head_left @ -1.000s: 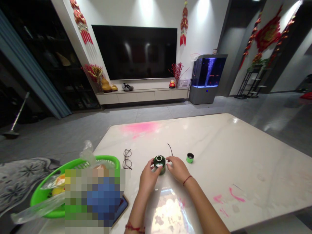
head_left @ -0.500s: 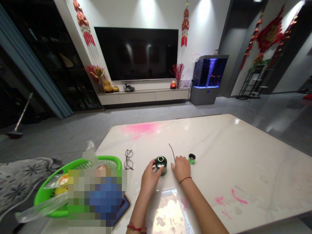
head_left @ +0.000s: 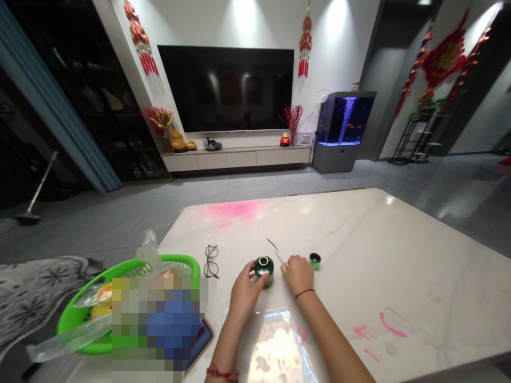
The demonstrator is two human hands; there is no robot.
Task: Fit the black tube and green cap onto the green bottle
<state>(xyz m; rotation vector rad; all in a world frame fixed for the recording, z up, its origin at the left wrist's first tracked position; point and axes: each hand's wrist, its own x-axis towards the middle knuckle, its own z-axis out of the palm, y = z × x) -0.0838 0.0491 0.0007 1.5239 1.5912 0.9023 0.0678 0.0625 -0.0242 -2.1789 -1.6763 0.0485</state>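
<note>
My left hand is wrapped around a squat dark green bottle, thumb in front and fingers behind. The bottle stands upright on the table with its white-rimmed mouth uncovered. To the right, my right hand pinches a thin stick with a dark, slightly bent far end and a paler part near the fingers. The stick's lower end is hidden by the hand, so its exact kind is unclear. Just beyond that hand sits a small green cap, its dark hollow side facing up.
Eyeglasses lie on the pale stone table, left of the bottle. At the left edge stands a green plastic basket holding bags and packets, partly blurred out. A dark flat device lies beside it. Pink stains mark the tabletop.
The stick in my right hand has swung to the left, so its dark tip now points farther left and lies lower. My left hand and the bottle have stayed put.
</note>
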